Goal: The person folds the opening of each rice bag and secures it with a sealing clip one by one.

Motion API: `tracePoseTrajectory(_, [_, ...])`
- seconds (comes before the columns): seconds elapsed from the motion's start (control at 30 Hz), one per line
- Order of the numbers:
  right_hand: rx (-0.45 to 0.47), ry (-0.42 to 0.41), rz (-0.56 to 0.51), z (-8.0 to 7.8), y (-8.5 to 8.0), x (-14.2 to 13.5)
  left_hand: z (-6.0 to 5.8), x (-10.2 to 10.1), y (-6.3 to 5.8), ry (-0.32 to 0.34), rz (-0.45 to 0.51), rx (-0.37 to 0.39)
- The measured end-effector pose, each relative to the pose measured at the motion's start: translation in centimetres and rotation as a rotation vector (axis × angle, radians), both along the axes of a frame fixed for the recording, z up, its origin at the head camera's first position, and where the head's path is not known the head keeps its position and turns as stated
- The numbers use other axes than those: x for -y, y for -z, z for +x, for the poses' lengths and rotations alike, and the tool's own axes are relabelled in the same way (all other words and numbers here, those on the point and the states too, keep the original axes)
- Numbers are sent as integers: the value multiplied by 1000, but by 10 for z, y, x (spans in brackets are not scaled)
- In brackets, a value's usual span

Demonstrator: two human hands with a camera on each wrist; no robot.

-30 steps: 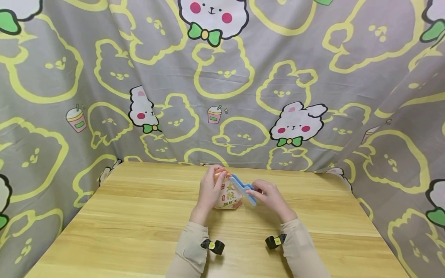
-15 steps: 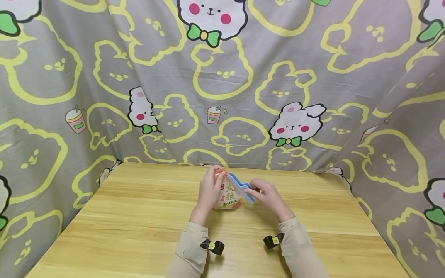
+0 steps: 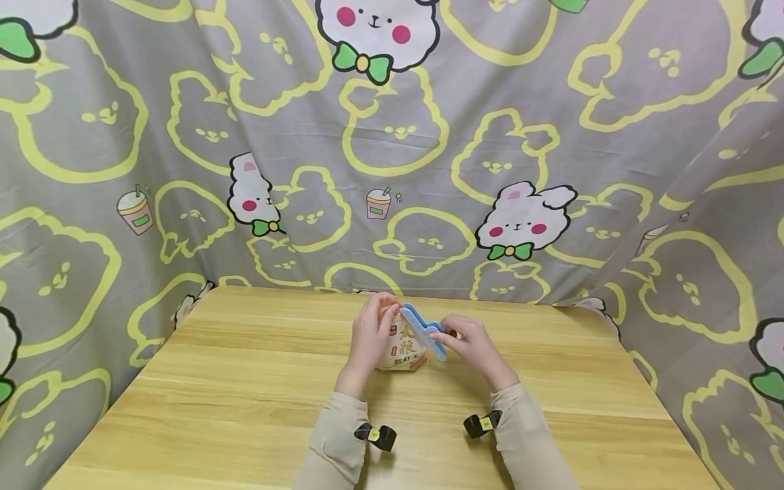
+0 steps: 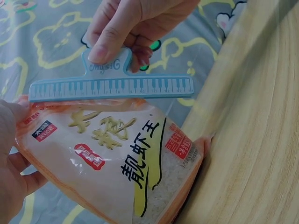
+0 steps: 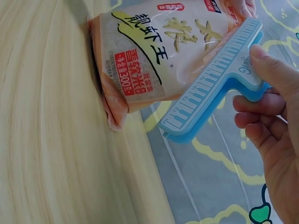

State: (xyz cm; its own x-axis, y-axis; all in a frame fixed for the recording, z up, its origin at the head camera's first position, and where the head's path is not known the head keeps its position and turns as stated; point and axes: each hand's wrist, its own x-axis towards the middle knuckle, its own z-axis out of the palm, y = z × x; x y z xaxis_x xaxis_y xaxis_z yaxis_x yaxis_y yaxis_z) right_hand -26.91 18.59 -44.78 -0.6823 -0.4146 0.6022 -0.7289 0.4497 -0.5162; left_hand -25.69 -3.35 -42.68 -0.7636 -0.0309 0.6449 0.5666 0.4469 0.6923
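Observation:
A small bag of rice (image 3: pixel 405 348), white and orange with Chinese lettering, stands on the table. My left hand (image 3: pixel 369 335) grips its upper left corner, fingers behind and thumb in front. Along the bag's top edge lies a blue bag clip (image 4: pixel 112 88) with a piano-key pattern. My right hand (image 3: pixel 476 346) pinches the clip's handle between thumb and fingers. In the right wrist view the clip's (image 5: pixel 210 81) two bars look slightly parted at the near end, which sticks out past the bag. How much of the bag's edge sits between the bars is hidden.
The wooden table (image 3: pixel 245 401) stretches around both hands. Behind it and at the sides hangs a grey curtain (image 3: pixel 416 156) with yellow outlines and cartoon rabbits. Black wrist cameras (image 3: pixel 382 437) are strapped to both forearms.
My right hand and the clip have shifted slightly left, closer to the bag. My left hand keeps its hold on the bag's corner with little movement.

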Motion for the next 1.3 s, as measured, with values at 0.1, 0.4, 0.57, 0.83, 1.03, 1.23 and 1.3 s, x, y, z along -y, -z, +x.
tracePoseTrajectory(0.1, [1, 4, -3, -1, 0, 1, -1, 1, 1, 27, 15, 0])
tracePoseTrajectory(0.4, [24, 20, -8, -2, 1, 6, -1, 5, 0, 41, -5, 26])
tracePoseTrajectory(0.57, [38, 24, -11, -1, -1, 8, 0, 6, -1, 59, -22, 63])
tracePoseTrajectory(0.83, [49, 47, -13, -1, -4, 10, 0, 8, -1, 112, -12, 95])
tracePoseTrajectory(1.03, [13, 76, -5, -1, -4, 13, -1, 10, 0, 140, 22, 135])
tracePoseTrajectory(1.23, [-15, 140, 36, 0, -5, 16, -2, 15, 2, 147, 57, 169])
tracePoseTrajectory(1.3, [-16, 164, 52, 1, -6, 17, -2, 17, 2, 144, 60, 174])
